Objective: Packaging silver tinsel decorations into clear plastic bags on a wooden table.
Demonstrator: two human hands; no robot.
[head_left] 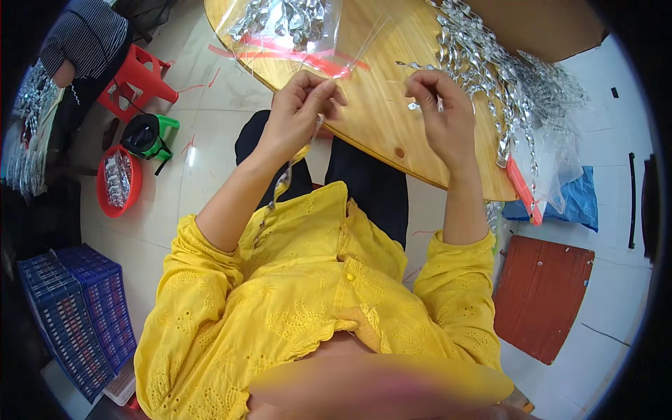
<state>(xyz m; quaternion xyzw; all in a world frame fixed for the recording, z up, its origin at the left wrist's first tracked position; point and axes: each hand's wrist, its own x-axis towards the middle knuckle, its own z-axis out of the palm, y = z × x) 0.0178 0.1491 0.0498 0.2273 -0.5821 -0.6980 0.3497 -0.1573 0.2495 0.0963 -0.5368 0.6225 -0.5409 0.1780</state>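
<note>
My left hand is over the near edge of the wooden table, fingers curled together around a twisted silver strip. The strip hangs below the hand in a spiral, in front of my yellow shirt. My right hand is raised over the table to the right, thumb and forefinger bent toward each other in a pinch. Whatever is between those fingertips is too small to make out. Beside it, a heap of twisted silver strips spreads across the table's right side.
A clear bag of silver spirals lies at the far left of the table, by pink ribbon. On the floor are a red stool, a red basin and blue crates. Another person sits far left.
</note>
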